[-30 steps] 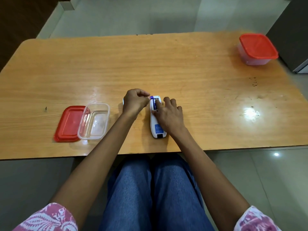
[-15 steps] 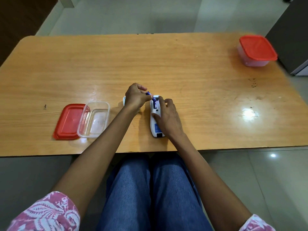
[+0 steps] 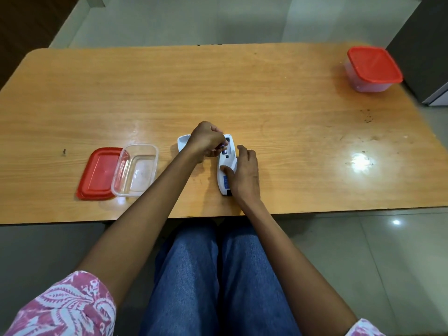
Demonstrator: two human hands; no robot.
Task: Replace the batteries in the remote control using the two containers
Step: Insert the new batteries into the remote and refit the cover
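Note:
A white remote control (image 3: pixel 225 166) lies face down near the table's front edge, its battery bay open at the far end. My right hand (image 3: pixel 244 173) holds the remote's body, thumb on its back. My left hand (image 3: pixel 206 141) pinches a small purple battery (image 3: pixel 223 147) just over the open bay. The white battery cover (image 3: pixel 182 141) lies left of the remote, partly hidden by my left hand. An open clear container (image 3: pixel 135 173) sits to the left beside its red lid (image 3: pixel 98 173). A second container with a red lid (image 3: pixel 372 69) on stands at the far right corner.
The wooden table (image 3: pixel 218 93) spans the view. A dark cabinet (image 3: pixel 426 44) stands beyond the table's right end. My knees in blue jeans (image 3: pixel 213 275) are under the front edge.
My left hand has lifted the purple battery out of the bay and drawn it slightly toward me. My right hand slid back along the remote, from the bay to its middle.

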